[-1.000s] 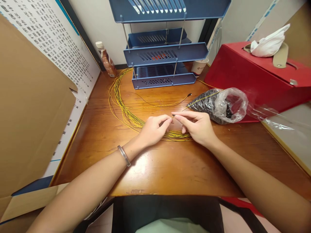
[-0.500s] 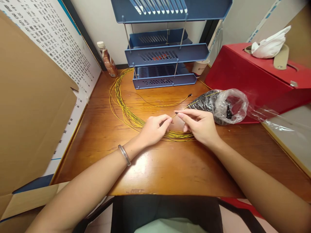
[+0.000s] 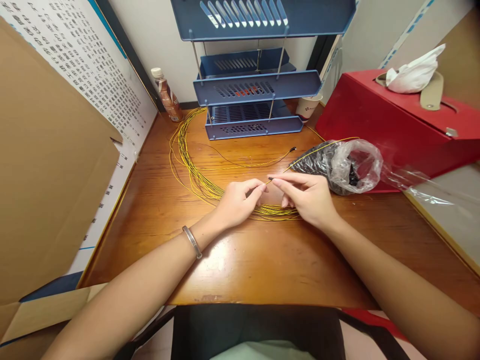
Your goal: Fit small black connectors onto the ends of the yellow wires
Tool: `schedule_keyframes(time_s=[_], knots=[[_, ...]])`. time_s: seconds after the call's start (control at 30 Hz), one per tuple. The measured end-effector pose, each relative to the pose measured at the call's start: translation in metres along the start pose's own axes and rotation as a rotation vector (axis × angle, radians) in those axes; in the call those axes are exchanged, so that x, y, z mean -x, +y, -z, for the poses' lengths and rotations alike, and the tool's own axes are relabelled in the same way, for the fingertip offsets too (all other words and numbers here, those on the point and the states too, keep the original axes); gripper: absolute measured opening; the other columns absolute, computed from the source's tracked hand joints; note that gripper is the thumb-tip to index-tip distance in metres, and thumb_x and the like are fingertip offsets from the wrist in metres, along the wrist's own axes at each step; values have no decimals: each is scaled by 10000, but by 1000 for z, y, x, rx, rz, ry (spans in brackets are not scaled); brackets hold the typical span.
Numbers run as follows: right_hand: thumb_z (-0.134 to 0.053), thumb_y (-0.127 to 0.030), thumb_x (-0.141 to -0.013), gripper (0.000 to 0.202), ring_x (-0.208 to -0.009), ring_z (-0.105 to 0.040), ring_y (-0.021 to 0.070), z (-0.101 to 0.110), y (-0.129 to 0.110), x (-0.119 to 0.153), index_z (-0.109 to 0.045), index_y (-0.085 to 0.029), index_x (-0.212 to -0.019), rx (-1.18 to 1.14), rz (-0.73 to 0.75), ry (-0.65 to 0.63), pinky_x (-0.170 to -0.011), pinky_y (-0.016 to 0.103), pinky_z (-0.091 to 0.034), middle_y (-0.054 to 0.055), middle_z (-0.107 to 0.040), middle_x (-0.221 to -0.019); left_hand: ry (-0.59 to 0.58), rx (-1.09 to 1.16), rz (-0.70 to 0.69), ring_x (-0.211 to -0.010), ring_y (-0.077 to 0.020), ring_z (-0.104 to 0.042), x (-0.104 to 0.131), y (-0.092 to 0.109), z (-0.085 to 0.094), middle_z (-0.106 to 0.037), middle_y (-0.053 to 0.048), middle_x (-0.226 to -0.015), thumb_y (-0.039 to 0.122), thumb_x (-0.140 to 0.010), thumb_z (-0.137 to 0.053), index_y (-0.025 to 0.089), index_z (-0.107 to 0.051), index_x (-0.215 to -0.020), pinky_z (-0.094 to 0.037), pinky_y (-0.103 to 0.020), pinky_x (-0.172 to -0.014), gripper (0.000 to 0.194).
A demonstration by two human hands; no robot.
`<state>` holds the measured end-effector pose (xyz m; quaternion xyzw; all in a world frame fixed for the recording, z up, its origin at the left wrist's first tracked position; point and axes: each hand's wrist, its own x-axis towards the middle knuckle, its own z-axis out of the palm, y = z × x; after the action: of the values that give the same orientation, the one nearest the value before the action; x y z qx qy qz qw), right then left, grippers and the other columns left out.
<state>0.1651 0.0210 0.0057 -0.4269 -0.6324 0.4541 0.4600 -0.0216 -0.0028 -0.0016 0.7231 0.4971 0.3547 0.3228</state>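
Observation:
My left hand (image 3: 242, 200) pinches a thin yellow wire (image 3: 268, 182) between thumb and forefinger. Close beside it, my right hand (image 3: 309, 197) is closed on a small black connector piece (image 3: 270, 178) by that wire; exactly how the two join is too small to tell. From the right fingers a yellow strand runs up over a clear plastic bag (image 3: 362, 165) of small black parts. Beneath both hands lies a loose coil of yellow and dark wire (image 3: 187, 165), partly hidden by them. One wire end with a black connector (image 3: 292, 149) rests on the table behind my hands.
A blue tiered tray rack (image 3: 257, 90) stands at the back, with a bottle (image 3: 167, 95) to its left and a paper cup (image 3: 309, 106) to its right. The red box (image 3: 386, 120) holds tissue at the right. Cardboard (image 3: 48, 165) borders the left side.
The strand over the bag now arches higher and reaches farther right. The black piece has shifted slightly left with my right fingers, nearer my left hand. Otherwise both hands keep their hold.

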Motion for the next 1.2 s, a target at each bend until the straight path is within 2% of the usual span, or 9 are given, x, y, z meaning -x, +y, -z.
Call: schedule_keyframes(time_s=[0.13, 0.23, 0.37, 0.63, 0.7, 0.87, 0.93, 1.1, 1.2], knots=[[-774, -388, -810, 281, -414, -558, 114, -4, 1, 2, -832, -144, -936, 43, 10, -41, -425, 235, -457, 34, -690, -580, 8, -9, -7, -666, -134, -575, 0, 0, 0, -674, 0, -710, 283, -1008, -487, 162, -655, -744, -413, -263, -686, 335], [-762, -370, -825, 254, -404, -528, 112, 3, -1, -2, -833, -164, -954, 68, 29, 95, -427, 242, -444, 1, -632, -510, 21, -7, 16, -650, -136, -590, 0, -1, -1, -686, -1, -697, 296, -1014, -486, 163, -679, -796, -427, -260, -680, 320], [-776, -360, -823, 223, -419, -525, 110, 11, -4, -7, -828, -179, -942, 37, 52, 258, -432, 249, -439, 7, -654, -553, 25, 6, 30, -633, -133, -598, 0, -2, -2, -693, 3, -683, 291, -1016, -490, 164, -697, -863, -441, -255, -681, 288], [-782, -370, -804, 263, -425, -547, 91, -7, 0, 4, -828, -148, -937, -9, 7, -43, -418, 232, -448, 69, -764, -770, 6, -28, -18, -655, -136, -577, 0, -1, 0, -668, 3, -693, 282, -1007, -478, 165, -657, -746, -419, -259, -673, 337], [-775, -365, -811, 253, -424, -539, 83, -7, 1, 4, -828, -150, -935, 9, 21, -12, -420, 232, -449, 73, -773, -811, 8, -30, -17, -667, -139, -589, 0, -1, 0, -675, 1, -702, 290, -1010, -478, 167, -658, -752, -426, -259, -683, 337], [-760, -346, -832, 228, -424, -516, 90, 4, 0, -2, -826, -174, -966, 61, 66, 221, -421, 241, -426, 46, -749, -731, 37, -10, 23, -650, -141, -612, 0, -1, -2, -698, -2, -693, 303, -1020, -485, 167, -693, -858, -450, -261, -696, 296], [-759, -343, -834, 219, -448, -533, 102, 6, -2, -4, -825, -186, -971, 55, 73, 263, -436, 249, -436, 45, -748, -728, 43, -8, 22, -643, -140, -612, 0, -1, -2, -698, 0, -689, 300, -1020, -488, 167, -700, -886, -453, -259, -695, 283], [-786, -361, -794, 205, -534, -593, 114, 0, -2, -1, -829, -192, -900, -19, 60, 133, -465, 264, -495, 101, -776, -1068, 34, -16, -26, -661, -131, -612, 1, 0, -1, -693, -4, -708, 301, -1030, -479, 162, -709, -865, -449, -251, -700, 315], [-801, -411, -775, 248, -683, -697, 201, -4, 1, 1, -830, -178, -854, -18, 33, 36, -472, 272, -514, 129, -776, -1035, 25, -19, -54, -673, -134, -620, 1, -1, -1, -694, -5, -716, 314, -1036, -474, 167, -731, -938, -456, -251, -705, 311]])
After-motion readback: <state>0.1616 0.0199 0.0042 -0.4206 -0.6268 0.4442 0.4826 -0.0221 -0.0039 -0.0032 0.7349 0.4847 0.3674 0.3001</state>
